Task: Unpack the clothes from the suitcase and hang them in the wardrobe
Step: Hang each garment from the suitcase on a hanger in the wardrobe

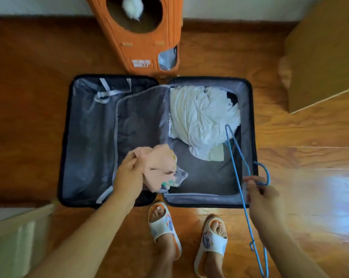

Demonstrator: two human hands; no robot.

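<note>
With the left hand (129,173) gripping the bunched pink garment (159,167) above the open suitcase (249,117) and the right hand (263,195) pinching the blue hanger (236,169), find the neckline first, then feed the hanger in.

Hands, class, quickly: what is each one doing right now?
Left hand: grips the pink garment above the open suitcase.
Right hand: pinches the blue hanger near its hook.
</note>
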